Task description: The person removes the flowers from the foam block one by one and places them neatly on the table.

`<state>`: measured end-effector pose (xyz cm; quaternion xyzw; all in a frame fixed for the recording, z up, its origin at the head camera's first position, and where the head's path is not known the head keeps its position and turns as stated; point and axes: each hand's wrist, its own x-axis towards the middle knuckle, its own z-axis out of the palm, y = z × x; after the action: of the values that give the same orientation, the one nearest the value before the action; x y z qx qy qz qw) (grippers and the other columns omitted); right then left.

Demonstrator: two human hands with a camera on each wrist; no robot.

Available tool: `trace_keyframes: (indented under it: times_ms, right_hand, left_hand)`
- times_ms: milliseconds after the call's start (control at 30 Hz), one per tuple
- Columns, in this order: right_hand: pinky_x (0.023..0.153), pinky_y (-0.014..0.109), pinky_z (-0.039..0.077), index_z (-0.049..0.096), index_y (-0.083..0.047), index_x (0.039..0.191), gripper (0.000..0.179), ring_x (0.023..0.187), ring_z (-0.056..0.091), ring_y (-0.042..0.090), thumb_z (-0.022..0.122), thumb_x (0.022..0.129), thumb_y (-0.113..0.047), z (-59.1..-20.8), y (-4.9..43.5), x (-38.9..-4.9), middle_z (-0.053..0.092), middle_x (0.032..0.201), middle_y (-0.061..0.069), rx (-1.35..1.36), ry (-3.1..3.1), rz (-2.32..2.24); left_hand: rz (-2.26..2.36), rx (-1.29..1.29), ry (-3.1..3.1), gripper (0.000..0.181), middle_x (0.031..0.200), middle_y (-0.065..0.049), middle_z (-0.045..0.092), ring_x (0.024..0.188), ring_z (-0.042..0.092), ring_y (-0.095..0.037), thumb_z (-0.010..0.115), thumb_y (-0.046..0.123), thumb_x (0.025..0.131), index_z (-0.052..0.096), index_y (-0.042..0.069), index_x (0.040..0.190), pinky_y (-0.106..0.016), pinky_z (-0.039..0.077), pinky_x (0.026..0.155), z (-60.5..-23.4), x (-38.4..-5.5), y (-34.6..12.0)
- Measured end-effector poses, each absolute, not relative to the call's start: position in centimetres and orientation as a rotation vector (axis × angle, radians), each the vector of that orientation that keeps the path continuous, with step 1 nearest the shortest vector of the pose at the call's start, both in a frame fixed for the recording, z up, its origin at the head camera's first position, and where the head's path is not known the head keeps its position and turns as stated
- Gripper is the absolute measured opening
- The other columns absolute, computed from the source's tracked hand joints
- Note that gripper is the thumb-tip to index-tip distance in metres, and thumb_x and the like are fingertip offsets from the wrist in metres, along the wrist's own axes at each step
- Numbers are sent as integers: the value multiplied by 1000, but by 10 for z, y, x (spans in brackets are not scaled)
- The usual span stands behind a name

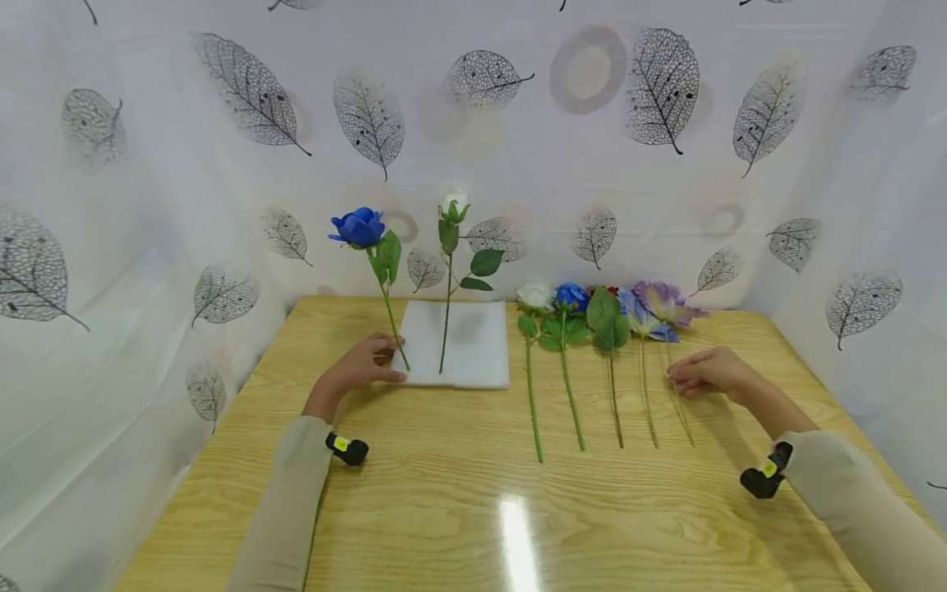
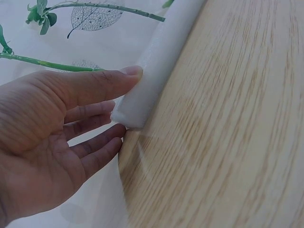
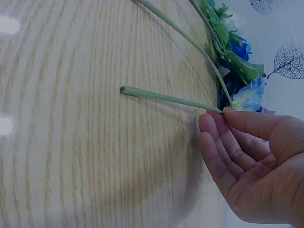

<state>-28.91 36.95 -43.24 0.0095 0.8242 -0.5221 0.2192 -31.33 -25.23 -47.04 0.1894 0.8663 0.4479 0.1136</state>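
My left hand (image 1: 358,363) grips the left front corner of a white foam block (image 1: 479,345), its thumb on the front side and its fingers around the left side. A blue rose (image 1: 360,228) and a white rose (image 1: 448,238) stand upright in the block, the blue one leaning left. At the right, my right hand (image 1: 712,372) pinches the thin green stem (image 3: 173,99) of a purple flower (image 1: 663,302) between thumb and fingertips. That stem's cut end lies toward the front of the table.
Left of the purple flower lie a light blue flower (image 1: 645,316), a leafy stem (image 1: 612,370) with red petals partly hidden behind it, a blue rose (image 1: 570,298) and a white rose (image 1: 536,298). A leaf-patterned curtain (image 1: 518,148) surrounds the wooden table (image 1: 414,510).
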Motion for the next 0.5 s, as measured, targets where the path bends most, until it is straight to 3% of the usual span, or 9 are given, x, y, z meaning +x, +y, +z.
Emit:
trace_keyframes:
  times_ms: [200, 500]
  right_hand:
    - [73, 27, 65, 75, 6, 112, 23, 76, 76, 9, 65, 100, -11, -438, 368, -291, 79, 84, -1, 28, 2248, -1445]
    - [74, 28, 65, 69, 11, 119, 30, 76, 76, 9, 63, 102, -13, -432, 364, -287, 78, 84, -1, 59, 2265, -1426]
  left_hand:
    - [1320, 569, 2540, 70, 150, -30, 40, 141, 41, -51, 78, 7, 90, 44, -11, 148, -58, 39, 119, -471, -314, -252]
    - [1303, 577, 2562, 69, 149, -30, 42, 139, 43, -51, 78, 8, 90, 45, -11, 147, -58, 40, 119, -470, -313, -252]
